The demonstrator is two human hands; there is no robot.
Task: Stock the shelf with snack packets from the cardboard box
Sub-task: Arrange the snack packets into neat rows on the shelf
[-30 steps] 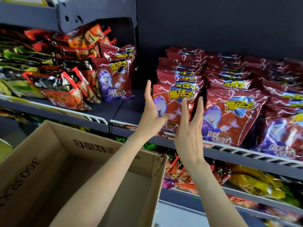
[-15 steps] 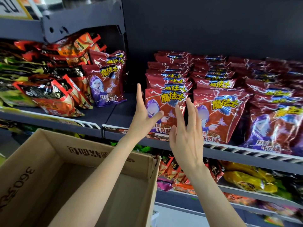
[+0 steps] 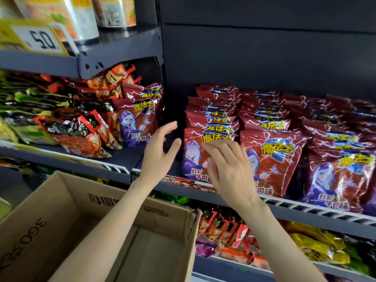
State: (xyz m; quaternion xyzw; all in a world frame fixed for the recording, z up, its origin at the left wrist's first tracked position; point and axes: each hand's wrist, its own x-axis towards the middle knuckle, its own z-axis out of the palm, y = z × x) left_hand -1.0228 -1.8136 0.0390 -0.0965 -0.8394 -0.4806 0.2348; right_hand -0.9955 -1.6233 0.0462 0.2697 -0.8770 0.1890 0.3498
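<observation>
Rows of red snack packets [image 3: 272,159] with a purple figure stand on the dark shelf [image 3: 305,212]. My left hand [image 3: 160,153] hovers with relaxed fingers just left of the front-left packet [image 3: 193,157], holding nothing. My right hand [image 3: 227,169] is in front of that packet, fingers loosely bent toward it, gripping nothing that I can see. Below my arms sits the cardboard box [image 3: 71,200]; the part of its inside that shows is bare.
Two more red packets [image 3: 138,119] lean on the left shelf section beside orange and black packets [image 3: 77,135]. A yellow price tag [image 3: 34,39] hangs on the shelf above. Lower shelves hold mixed yellow and orange packets [image 3: 317,245].
Both hands have come off the front-left packet and drawn back slightly. My left hand moved left, away from it. The view has tilted up and moved closer.
</observation>
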